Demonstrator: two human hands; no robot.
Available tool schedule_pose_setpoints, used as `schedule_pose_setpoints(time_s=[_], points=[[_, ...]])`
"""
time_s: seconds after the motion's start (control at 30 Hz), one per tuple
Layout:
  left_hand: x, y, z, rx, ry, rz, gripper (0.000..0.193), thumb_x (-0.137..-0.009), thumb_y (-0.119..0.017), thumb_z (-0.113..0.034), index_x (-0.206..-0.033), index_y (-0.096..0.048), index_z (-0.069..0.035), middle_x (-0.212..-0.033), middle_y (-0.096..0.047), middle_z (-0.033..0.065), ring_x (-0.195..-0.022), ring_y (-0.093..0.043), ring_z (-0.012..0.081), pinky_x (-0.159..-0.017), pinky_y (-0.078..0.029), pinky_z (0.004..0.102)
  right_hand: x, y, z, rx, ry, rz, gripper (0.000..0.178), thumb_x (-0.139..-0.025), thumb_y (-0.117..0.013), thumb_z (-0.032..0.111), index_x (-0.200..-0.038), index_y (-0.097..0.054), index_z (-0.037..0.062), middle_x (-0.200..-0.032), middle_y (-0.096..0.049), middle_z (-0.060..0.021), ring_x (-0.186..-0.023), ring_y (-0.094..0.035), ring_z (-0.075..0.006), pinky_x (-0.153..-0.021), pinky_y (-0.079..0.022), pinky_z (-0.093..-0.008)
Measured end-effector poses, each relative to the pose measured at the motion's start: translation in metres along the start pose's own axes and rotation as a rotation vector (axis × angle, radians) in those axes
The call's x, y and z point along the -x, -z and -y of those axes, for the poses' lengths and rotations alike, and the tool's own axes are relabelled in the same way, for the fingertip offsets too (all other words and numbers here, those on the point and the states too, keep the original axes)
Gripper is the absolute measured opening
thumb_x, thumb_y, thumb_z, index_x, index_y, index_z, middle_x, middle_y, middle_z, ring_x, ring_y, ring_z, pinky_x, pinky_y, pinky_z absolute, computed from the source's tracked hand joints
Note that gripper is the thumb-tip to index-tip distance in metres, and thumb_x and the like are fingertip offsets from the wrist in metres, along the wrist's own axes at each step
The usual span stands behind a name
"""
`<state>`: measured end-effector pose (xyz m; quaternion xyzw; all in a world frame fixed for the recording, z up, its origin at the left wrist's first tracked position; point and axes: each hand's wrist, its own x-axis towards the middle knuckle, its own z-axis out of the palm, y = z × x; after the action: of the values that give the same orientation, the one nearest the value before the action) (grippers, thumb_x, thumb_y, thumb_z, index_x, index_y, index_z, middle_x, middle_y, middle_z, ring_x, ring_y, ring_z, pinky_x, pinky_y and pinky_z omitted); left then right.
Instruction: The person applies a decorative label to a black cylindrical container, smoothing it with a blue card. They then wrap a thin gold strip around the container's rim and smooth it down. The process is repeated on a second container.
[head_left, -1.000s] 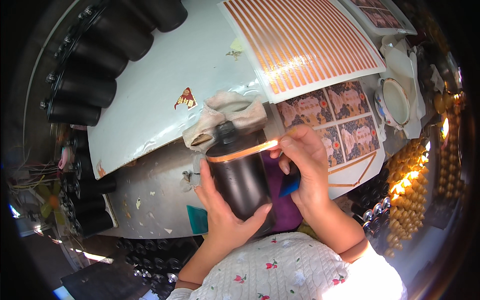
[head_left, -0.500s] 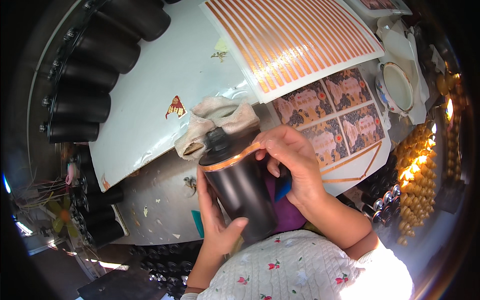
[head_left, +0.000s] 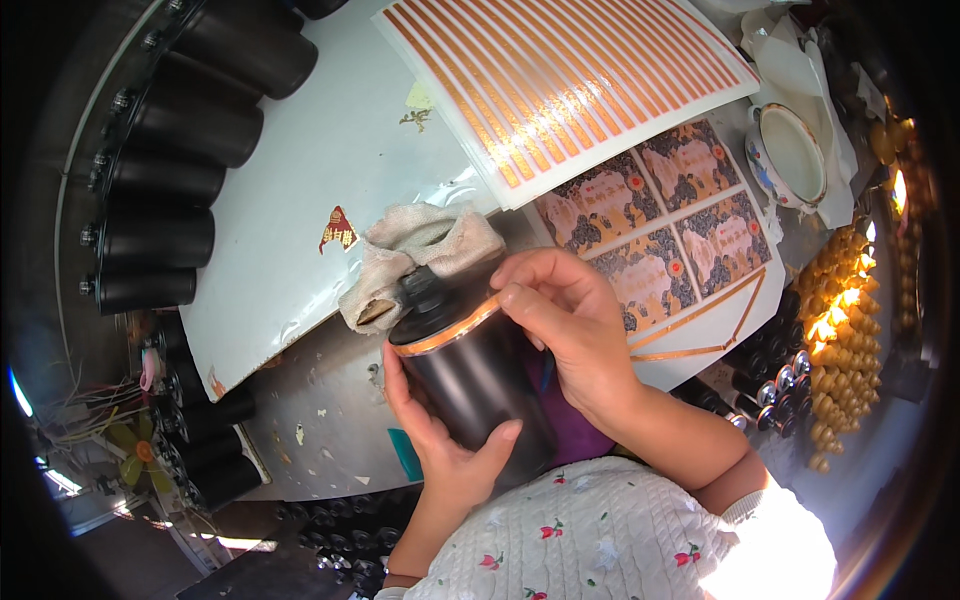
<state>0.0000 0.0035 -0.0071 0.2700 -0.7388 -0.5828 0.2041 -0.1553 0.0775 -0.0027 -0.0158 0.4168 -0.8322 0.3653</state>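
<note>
Your left hand point(head_left: 445, 445) cups the black jar point(head_left: 478, 375) from below, fingers curled round its wall, holding it tilted above the table's near edge. Your right hand point(head_left: 570, 335) presses its fingertips on the gold band point(head_left: 445, 335) under the jar's lid. Behind lies a crumpled cloth point(head_left: 420, 255), one sheet of orange strip stickers point(head_left: 570, 85) and four patterned labels point(head_left: 665, 220). Five black jars point(head_left: 165, 200) line the left side
</note>
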Motion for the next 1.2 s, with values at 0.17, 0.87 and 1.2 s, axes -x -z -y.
schedule_pose_setpoints(time_s=[0.17,0.87,1.2], points=[[0.003,-0.003,0.001,-0.015,-0.009,-0.039,0.126,-0.073,-0.086,-0.024,-0.158,0.004,-0.002,-0.147,-0.022,0.017,-0.135,-0.034,0.0305,-0.112,-0.032,0.0434,0.005,0.0,0.005,0.077,0.154,0.063,0.008,-0.088,-0.068,-0.001,-0.09,-0.061,0.002,-0.105,-0.06,-0.0047,-0.084,-0.056,-0.0046,-0.073,-0.046,-0.0203],[-0.002,0.021,0.033,0.172,0.096,0.097,0.122,-0.08,-0.073,-0.06,-0.156,-0.002,0.003,-0.151,-0.032,0.0193,-0.136,-0.038,0.0286,-0.113,-0.031,0.0428,0.003,0.013,-0.02,0.235,0.135,-0.027,0.006,-0.09,-0.066,0.003,-0.095,-0.062,0.004,-0.097,-0.064,-0.0023,-0.085,-0.059,-0.0063,-0.07,-0.047,-0.0226],[-0.001,-0.005,0.001,0.094,0.008,-0.089,0.129,-0.078,-0.078,-0.055,-0.158,0.008,-0.003,-0.157,-0.022,0.0199,-0.144,-0.028,0.0318,-0.115,-0.026,0.0442,0.017,0.004,-0.01,0.983,0.899,0.272,0.052,-0.071,-0.072,-0.003,-0.12,-0.074,0.0115,-0.099,-0.055,-0.0034,-0.063,-0.048,-0.0099,-0.051,-0.04,-0.0219]])
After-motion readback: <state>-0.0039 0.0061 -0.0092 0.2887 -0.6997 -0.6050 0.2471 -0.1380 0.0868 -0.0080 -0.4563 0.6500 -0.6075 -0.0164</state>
